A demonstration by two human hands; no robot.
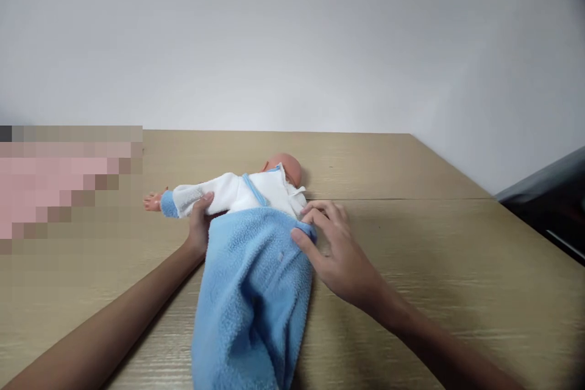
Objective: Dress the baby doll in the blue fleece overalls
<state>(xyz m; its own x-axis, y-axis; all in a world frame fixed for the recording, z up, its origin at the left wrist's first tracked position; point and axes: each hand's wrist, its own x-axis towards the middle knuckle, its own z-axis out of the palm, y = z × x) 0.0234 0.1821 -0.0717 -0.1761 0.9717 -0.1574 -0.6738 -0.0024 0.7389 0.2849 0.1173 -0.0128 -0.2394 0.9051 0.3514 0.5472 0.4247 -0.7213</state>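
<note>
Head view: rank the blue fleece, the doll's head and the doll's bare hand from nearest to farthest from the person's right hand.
1. Fleece: touching the right hand, its right edge under the thumb.
2. Doll's head: a little farther off, ahead and slightly left.
3. Doll's bare hand: far left, past the blue cuff.

Doll (256,192): smooth plastic head, faintly glossy; white top soft fleece with blue trim. Blue trousers (251,292): nubbly matt fleece. Table (457,256): light wood-grain laminate, satin sheen. Far wall (274,42): matt, smooth.
</note>
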